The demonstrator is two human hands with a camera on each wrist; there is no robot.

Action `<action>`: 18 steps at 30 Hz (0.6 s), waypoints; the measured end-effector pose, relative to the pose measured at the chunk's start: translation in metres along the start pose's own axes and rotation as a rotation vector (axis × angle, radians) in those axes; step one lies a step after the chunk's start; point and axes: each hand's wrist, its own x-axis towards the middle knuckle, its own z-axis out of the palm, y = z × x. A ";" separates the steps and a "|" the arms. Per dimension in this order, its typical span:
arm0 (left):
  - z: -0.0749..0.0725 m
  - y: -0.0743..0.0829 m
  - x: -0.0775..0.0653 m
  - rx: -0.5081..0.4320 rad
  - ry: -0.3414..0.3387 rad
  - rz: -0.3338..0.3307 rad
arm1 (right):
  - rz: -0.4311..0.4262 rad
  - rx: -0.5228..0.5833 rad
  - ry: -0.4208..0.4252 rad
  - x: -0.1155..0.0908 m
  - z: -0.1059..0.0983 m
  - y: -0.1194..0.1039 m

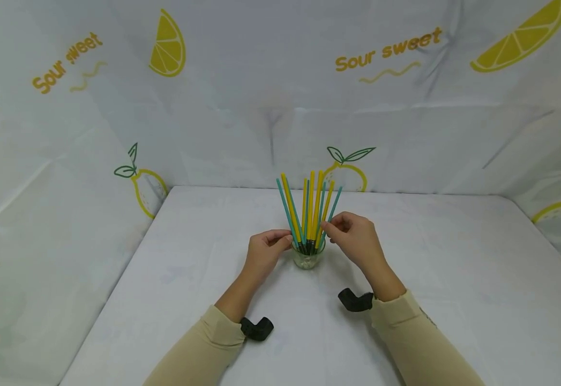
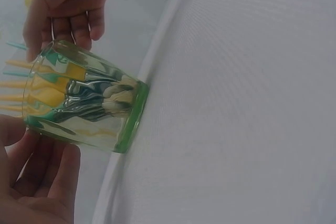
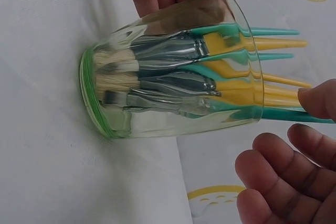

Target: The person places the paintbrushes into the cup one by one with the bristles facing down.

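Observation:
A clear glass with a greenish base stands upright on the table in the head view. Several paintbrushes stand in it bristles down, their yellow and teal handles fanning out above the rim. At the rim's left side, my left hand holds the glass between thumb and fingers. My right hand is on the other side, its thumb and index finger pinching a teal-handled paintbrush just above the rim. The other right fingers are loosely curled beside the glass in the right wrist view.
A white cloth covers the table. Behind it hangs a white backdrop printed with lemons and lettering. A black curved piece sits at the left cuff and another black piece at the right cuff.

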 end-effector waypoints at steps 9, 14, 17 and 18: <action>0.000 0.000 0.000 0.007 0.002 -0.004 | -0.009 -0.017 -0.031 0.000 0.001 -0.002; 0.000 0.000 -0.001 0.006 0.002 0.000 | -0.013 -0.023 -0.032 0.000 0.001 -0.002; 0.000 0.000 -0.001 0.005 0.002 0.003 | -0.028 -0.023 -0.010 -0.001 0.000 -0.003; 0.000 0.000 -0.001 0.007 0.004 0.002 | -0.032 -0.020 -0.001 -0.001 -0.001 -0.003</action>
